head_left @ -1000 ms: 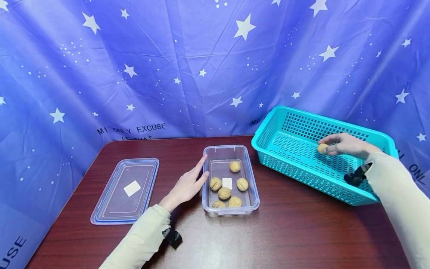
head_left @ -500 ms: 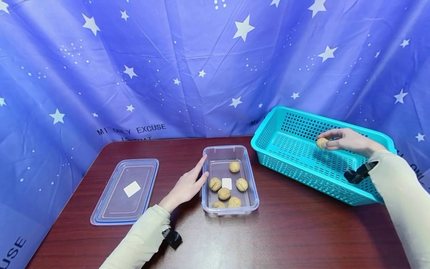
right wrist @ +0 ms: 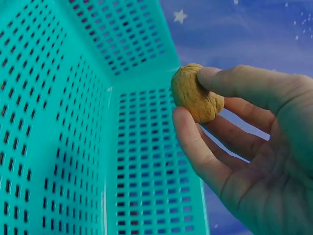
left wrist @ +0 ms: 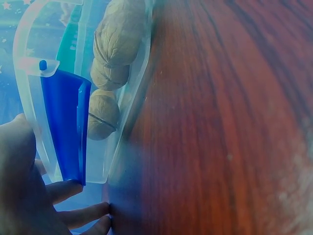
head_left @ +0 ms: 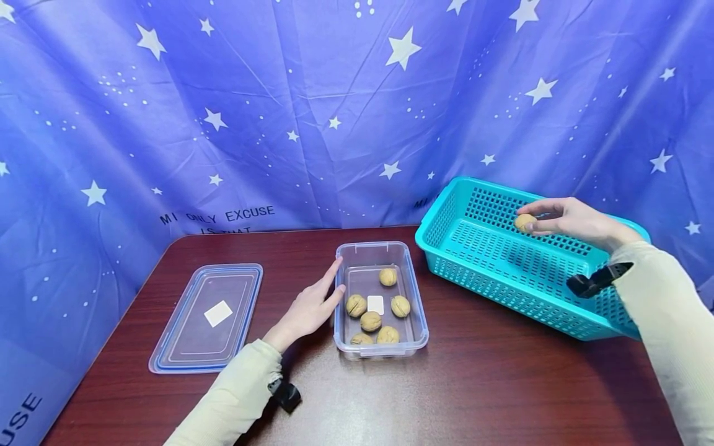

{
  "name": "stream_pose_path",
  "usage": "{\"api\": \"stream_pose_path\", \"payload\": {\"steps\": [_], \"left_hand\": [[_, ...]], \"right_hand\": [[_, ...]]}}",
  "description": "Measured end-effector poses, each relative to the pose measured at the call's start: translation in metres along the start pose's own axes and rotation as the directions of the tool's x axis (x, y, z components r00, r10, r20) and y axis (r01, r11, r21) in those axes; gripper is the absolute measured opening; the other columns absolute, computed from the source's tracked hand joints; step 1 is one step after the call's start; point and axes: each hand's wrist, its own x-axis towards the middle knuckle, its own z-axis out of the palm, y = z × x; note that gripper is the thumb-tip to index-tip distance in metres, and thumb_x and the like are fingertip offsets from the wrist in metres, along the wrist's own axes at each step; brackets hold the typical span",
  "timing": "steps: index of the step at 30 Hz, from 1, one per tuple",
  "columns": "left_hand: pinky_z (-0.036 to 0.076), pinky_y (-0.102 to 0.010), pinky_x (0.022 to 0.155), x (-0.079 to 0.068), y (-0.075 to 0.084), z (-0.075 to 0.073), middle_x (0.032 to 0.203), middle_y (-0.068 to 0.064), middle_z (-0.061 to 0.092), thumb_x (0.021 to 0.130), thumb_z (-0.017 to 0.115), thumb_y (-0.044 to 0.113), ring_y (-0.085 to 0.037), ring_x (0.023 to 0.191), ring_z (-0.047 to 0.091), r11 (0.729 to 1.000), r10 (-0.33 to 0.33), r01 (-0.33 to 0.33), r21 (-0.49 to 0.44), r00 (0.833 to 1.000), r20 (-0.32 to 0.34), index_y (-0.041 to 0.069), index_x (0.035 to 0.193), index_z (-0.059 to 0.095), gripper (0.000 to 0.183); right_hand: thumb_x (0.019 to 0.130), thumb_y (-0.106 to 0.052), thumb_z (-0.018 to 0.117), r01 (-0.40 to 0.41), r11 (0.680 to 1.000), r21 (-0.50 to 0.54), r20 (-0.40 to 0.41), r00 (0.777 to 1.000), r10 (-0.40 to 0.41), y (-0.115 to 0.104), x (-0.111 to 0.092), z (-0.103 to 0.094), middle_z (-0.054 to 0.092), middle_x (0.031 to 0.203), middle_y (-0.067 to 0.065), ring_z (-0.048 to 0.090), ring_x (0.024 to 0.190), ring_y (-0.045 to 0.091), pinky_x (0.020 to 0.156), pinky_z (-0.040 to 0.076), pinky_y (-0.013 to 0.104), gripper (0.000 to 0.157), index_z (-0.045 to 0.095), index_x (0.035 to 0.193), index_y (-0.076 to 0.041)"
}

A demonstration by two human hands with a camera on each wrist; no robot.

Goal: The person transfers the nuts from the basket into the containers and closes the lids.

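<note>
Between thumb and fingers my right hand (head_left: pixel 580 222) pinches a walnut (right wrist: pixel 195 93), held above the turquoise basket (head_left: pixel 502 291). No other walnuts show on the basket's visible floor. My left hand (head_left: pixel 304 313) lies with extended fingers against the left side of a clear plastic box (head_left: pixel 421 310), its fingertips touching the wall and rim. Several walnuts (head_left: pixel 370 321) lie inside that box around a white label. In the left wrist view, the fingers (left wrist: pixel 66 191) rest by the box's blue side flap (left wrist: pixel 68 127).
A clear lid (head_left: pixel 189 334) with a blue seal and white label lies flat on the table's left. The dark red wooden table (head_left: pixel 474 384) backs onto a blue starry curtain (head_left: pixel 334 93). The basket stands at the back right.
My right hand has lifted the walnut from low in the basket and moved it slightly left and up. The left hand stays at the box.
</note>
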Motion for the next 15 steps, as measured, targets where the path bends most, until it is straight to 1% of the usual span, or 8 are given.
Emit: {"api": "stream_pose_path", "payload": {"steps": [2,5,9,13,15], "left_hand": [[0.042,-0.051,0.096,0.000,0.000,0.000,0.148,-0.013,0.040,0.103,0.043,0.036,-0.036,0.120,0.053,1.000,-0.002,0.002,-0.002,1.000,0.001,0.027,0.157,0.017,0.060],[0.041,-0.051,0.097,-0.001,0.001,0.000,0.149,-0.013,0.039,0.103,0.043,0.035,-0.036,0.121,0.052,1.000,-0.002,0.002,-0.007,1.000,0.003,0.026,0.157,0.017,0.060],[0.040,-0.051,0.098,-0.001,0.001,-0.001,0.149,-0.013,0.038,0.103,0.043,0.035,-0.036,0.122,0.051,1.000,-0.001,0.001,-0.013,1.000,0.004,0.026,0.157,0.017,0.060],[0.040,-0.051,0.099,-0.001,0.001,-0.001,0.149,-0.013,0.038,0.103,0.043,0.035,-0.036,0.123,0.050,1.000,-0.002,0.002,-0.016,1.000,0.006,0.026,0.157,0.017,0.060],[0.040,-0.051,0.099,-0.001,0.001,-0.001,0.149,-0.013,0.039,0.103,0.043,0.036,-0.036,0.123,0.050,1.000,-0.001,0.001,-0.016,1.000,0.004,0.026,0.157,0.018,0.060]], "right_hand": [[0.095,-0.023,0.064,0.009,1.000,-0.004,-0.005,1.000,-0.009,-0.006,0.000,0.002,0.063,0.120,0.015,0.065,0.097,0.015,0.083,0.048,0.036,0.050,0.050,0.138,-0.002],[0.096,-0.025,0.063,0.028,0.999,-0.037,-0.008,1.000,-0.029,-0.015,0.001,0.005,0.056,0.130,0.016,0.062,0.099,0.012,0.083,0.047,0.039,0.049,0.051,0.138,-0.003],[0.096,-0.027,0.062,0.053,0.995,-0.080,-0.005,0.999,-0.054,-0.028,0.002,0.011,0.050,0.137,0.016,0.059,0.100,0.009,0.083,0.045,0.041,0.048,0.052,0.138,-0.006],[0.096,-0.026,0.063,0.070,0.995,-0.070,0.004,0.998,-0.070,-0.039,0.005,0.017,0.052,0.135,0.015,0.056,0.104,0.009,0.083,0.045,0.040,0.047,0.053,0.138,-0.007],[0.095,-0.025,0.063,0.076,0.995,-0.060,0.009,0.997,-0.076,-0.044,0.006,0.021,0.050,0.137,0.013,0.054,0.107,0.008,0.084,0.045,0.039,0.047,0.054,0.137,-0.008]]}}
